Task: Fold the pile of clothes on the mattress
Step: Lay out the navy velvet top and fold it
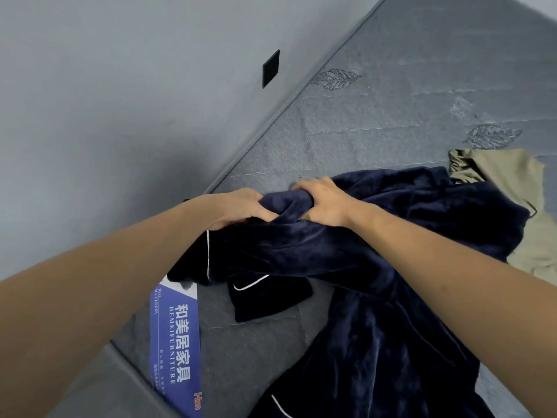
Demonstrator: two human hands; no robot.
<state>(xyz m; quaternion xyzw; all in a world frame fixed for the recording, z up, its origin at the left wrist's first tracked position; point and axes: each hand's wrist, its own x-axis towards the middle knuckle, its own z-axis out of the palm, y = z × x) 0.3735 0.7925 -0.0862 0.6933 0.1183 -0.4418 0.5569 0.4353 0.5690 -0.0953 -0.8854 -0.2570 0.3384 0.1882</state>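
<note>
Two hands, our left hand [241, 206] and right hand [322, 203], grip one bunched edge of the navy robe [346, 251] on the mattress [376, 122], so we risk dragging the olive garment [512, 188] beneath it.

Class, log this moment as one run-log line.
left hand: grips navy garment | right hand: grips same | khaki garment: unfolded | mattress

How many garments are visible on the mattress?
2: a navy velvet garment held by both hands, and an olive garment at the right, partly under it. More may be hidden.
</note>
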